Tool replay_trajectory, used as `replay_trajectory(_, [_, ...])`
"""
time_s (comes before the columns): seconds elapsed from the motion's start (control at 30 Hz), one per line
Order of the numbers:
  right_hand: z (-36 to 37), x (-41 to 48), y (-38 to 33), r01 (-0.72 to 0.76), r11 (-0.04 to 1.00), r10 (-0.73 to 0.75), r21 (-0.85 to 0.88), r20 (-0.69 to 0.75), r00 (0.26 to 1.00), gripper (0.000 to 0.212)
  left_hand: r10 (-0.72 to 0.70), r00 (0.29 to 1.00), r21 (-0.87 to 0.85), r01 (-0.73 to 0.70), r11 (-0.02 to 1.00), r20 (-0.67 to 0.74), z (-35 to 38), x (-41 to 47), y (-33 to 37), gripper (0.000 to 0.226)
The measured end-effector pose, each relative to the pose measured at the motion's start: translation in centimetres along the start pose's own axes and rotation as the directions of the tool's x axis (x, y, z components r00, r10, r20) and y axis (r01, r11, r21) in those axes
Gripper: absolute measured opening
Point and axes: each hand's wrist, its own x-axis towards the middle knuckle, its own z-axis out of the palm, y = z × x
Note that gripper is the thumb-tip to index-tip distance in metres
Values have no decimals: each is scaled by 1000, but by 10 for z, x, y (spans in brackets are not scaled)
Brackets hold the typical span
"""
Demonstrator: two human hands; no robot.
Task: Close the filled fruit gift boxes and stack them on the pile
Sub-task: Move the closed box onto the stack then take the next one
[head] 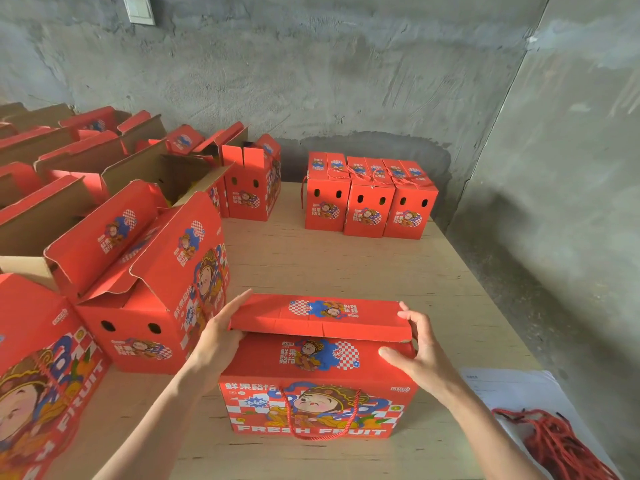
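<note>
Plywood table (pixel 346 265) against a bare concrete wall (pixel 346 81). A red fruit gift box (pixel 318 403) stands at the near edge in front of the person, printed front facing them, its red rope handle (pixel 322 424) hanging down the front panel. Lid partly shut: the near lid flap (pixel 318 355) is folded in, and the far lid flap (pixel 322 315) is lowered over it but not flat, with a gap showing along its front edge. Left hand (pixel 218 334) at the box's left end, fingers straight and laid along the far flap's left edge, gripping nothing. Right hand (pixel 419 355) at the right end, fingers bent over the far flap's right corner and holding it, thumb stretched out above the near flap. Pile of closed boxes (pixel 370 199) at the far right of the table, side by side in one layer, rope handles lying on top, well apart from the box in hand. Open boxes (pixel 138 271) with raised flaps crowd the left side in rows. A bundle of red cords (pixel 561 441) lies on a white sheet of paper (pixel 512 386) at the near right corner. White switch plate (pixel 138 8) high on the wall.
</note>
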Motion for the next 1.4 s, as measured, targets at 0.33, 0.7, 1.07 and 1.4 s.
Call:
replay_trajectory(0.33, [-16,42,-8,210,829,-64,-518,285,956,51,-141,957,-123,176,977,253,-18,-6,6,66])
replay_trajectory(0.7, [-14,42,-1,269,746,-134,-609,258,957,57,108,944,884,-331,331,312,20,25,42,96])
replay_trajectory(1.07, [-16,40,-11,255,678,-57,-689,296,953,58,117,856,855,-514,69,504,32,35,30,111])
replay_trajectory(1.4, [9,50,-39,361,374,57,-854,410,910,52,68,844,846,-533,-5,532,36,36,35,83])
